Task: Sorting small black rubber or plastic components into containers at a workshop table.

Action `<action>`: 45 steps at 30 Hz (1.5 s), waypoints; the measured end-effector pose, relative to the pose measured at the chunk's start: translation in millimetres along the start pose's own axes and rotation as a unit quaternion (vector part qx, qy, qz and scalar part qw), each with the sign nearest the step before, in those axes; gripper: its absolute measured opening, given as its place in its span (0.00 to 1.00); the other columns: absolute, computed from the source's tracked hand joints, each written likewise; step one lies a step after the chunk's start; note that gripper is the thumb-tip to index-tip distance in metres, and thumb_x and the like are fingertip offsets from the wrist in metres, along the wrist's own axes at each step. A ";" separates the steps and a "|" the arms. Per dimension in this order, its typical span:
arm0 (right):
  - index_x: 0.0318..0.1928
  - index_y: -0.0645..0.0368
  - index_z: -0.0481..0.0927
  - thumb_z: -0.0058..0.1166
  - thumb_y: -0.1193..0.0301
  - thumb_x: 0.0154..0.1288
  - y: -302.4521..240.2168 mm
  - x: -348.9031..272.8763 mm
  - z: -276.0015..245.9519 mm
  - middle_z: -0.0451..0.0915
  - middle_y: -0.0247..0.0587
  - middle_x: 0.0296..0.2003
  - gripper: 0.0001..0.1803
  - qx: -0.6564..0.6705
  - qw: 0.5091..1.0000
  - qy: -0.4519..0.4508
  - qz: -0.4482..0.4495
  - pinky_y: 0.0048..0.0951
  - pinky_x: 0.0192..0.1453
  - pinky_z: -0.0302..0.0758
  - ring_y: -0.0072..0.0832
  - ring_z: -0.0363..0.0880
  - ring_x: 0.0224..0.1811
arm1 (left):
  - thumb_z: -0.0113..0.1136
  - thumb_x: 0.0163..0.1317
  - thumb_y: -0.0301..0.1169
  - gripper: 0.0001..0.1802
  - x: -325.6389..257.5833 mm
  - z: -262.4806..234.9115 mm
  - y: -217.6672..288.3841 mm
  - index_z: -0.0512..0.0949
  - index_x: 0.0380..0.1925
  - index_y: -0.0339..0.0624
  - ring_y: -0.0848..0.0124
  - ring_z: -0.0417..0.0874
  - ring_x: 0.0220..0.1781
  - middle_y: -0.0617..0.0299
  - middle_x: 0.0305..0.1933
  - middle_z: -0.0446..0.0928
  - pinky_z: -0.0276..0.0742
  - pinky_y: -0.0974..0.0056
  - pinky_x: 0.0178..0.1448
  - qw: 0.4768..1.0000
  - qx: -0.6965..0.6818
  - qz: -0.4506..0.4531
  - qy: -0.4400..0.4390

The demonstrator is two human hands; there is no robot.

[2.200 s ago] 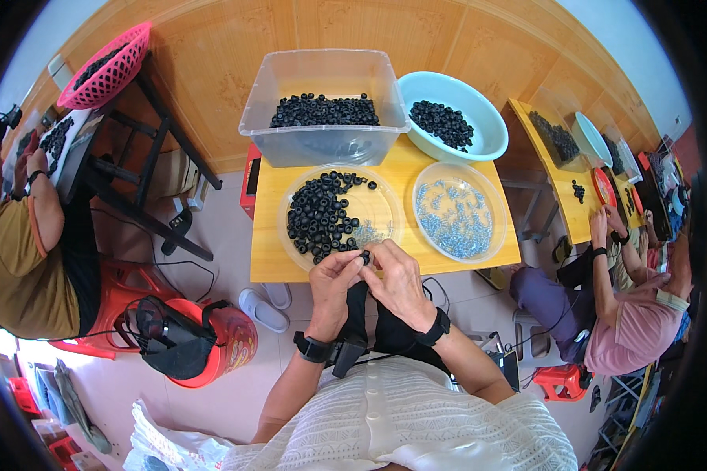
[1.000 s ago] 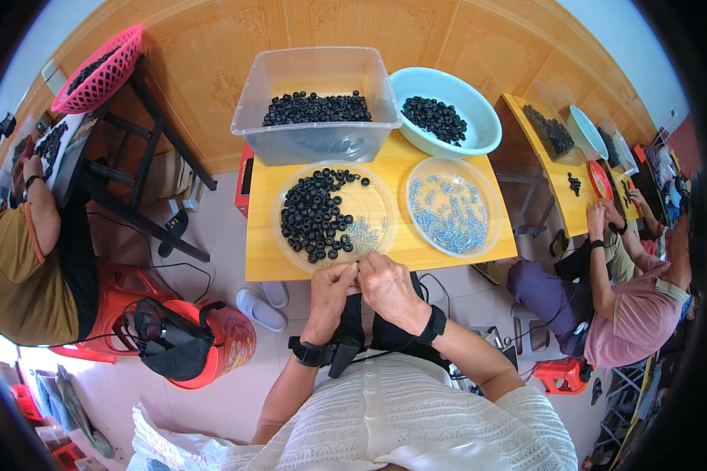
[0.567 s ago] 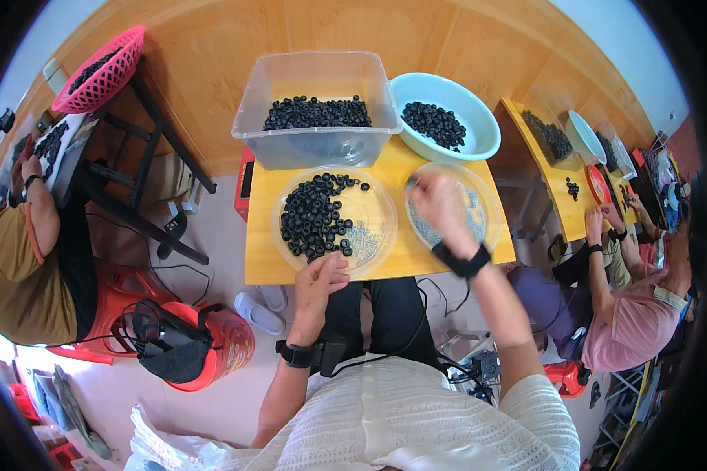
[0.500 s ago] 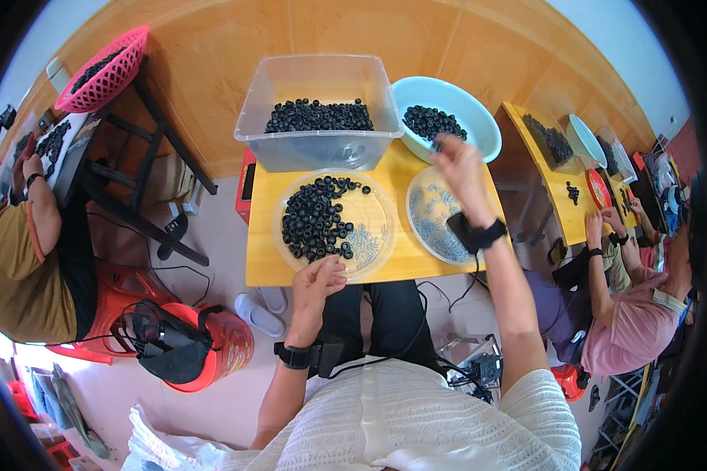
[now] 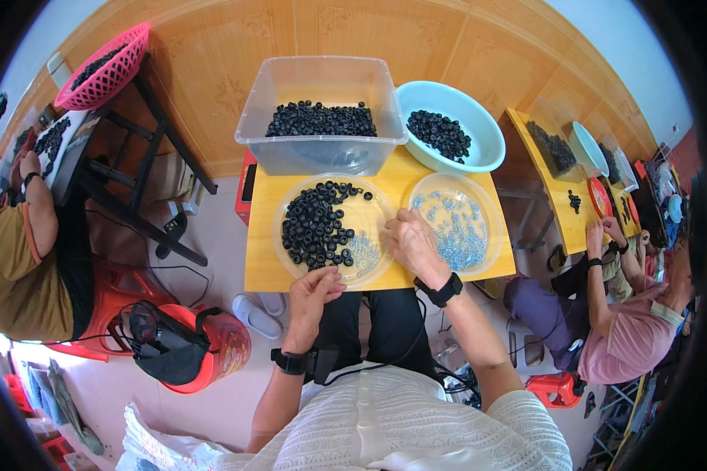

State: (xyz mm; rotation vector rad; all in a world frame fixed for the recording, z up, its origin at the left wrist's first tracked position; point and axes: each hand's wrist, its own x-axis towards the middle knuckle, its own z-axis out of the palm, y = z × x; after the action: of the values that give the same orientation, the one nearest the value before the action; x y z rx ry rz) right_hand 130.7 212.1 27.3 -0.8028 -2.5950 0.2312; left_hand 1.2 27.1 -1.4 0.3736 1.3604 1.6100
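My left hand (image 5: 316, 298) is at the front rim of a round clear tray (image 5: 279, 250), thumb and fingers pinched together. Whatever they hold, if anything, is hidden. In that tray lie many black ring-shaped parts (image 5: 310, 224) and, on its right side, small silvery screw-like pieces (image 5: 363, 250). My right hand (image 5: 414, 242) hovers between this tray and a second round clear tray (image 5: 491, 235), its fingers curled together with their grip hidden. More small silvery pieces (image 5: 459, 239) are spread in the second tray.
Behind the trays stand a clear plastic bin (image 5: 322, 153) and a light-blue basin (image 5: 487, 141), both with black parts. They share a yellow wooden table (image 5: 401, 169). People work at tables on both sides; a red bucket (image 5: 228, 345) stands at left.
My right hand has come back from the blue basin, moving left and nearer, to between the two round trays. My left hand has stayed by the front rim, pinched, with a small shift.
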 end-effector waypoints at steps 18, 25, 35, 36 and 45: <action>0.28 0.67 0.77 0.51 0.84 0.42 -12.9 -7.2 12.2 0.78 0.47 0.26 0.08 0.145 0.989 -0.007 0.025 0.31 0.37 0.73 0.40 0.77 0.31 | 0.52 0.62 0.29 0.12 1.3 -1.0 -0.9 0.75 0.43 0.35 0.72 0.81 0.35 0.57 0.37 0.79 0.78 0.72 0.41 0.999 -0.034 0.010 -0.012; 0.33 0.67 0.79 0.56 0.79 0.54 -15.3 -9.7 2.8 0.79 0.34 0.26 0.05 0.620 0.748 -0.052 0.229 0.20 0.35 0.75 0.17 0.76 0.30 | 0.54 0.61 0.28 0.12 14.3 21.7 18.4 0.75 0.43 0.34 0.72 0.81 0.35 0.57 0.37 0.79 0.79 0.71 0.41 0.999 -0.016 0.024 -0.045; 0.38 0.66 0.79 0.56 0.82 0.54 -29.9 -33.8 -0.5 0.79 0.36 0.32 0.09 0.519 0.842 -0.015 0.145 0.19 0.39 0.73 0.19 0.76 0.32 | 0.59 0.57 0.27 0.07 22.9 44.4 14.3 0.77 0.35 0.35 0.75 0.81 0.32 0.61 0.32 0.79 0.79 0.72 0.40 0.996 0.005 -0.005 -0.087; 0.38 0.66 0.79 0.56 0.82 0.54 -31.1 -35.6 -0.6 0.79 0.36 0.32 0.09 0.519 0.843 -0.019 0.143 0.19 0.39 0.73 0.19 0.76 0.32 | 0.59 0.57 0.27 0.07 22.6 42.7 13.9 0.77 0.34 0.36 0.75 0.81 0.32 0.61 0.32 0.79 0.79 0.72 0.39 0.995 0.011 -0.023 -0.094; 0.37 0.66 0.79 0.56 0.83 0.51 -40.0 -39.3 -7.1 0.78 0.40 0.29 0.10 0.424 0.901 0.009 0.092 0.25 0.38 0.74 0.26 0.77 0.32 | 0.57 0.58 0.30 0.08 20.9 34.0 15.3 0.77 0.35 0.37 0.76 0.80 0.34 0.62 0.32 0.79 0.77 0.73 0.41 0.985 -0.064 -0.090 -0.130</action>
State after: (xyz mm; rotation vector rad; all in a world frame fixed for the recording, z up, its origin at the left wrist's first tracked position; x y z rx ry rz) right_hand 143.1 157.1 31.4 -0.6826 -2.0494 1.2856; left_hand 8.9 65.2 16.4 0.3576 1.0571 1.4354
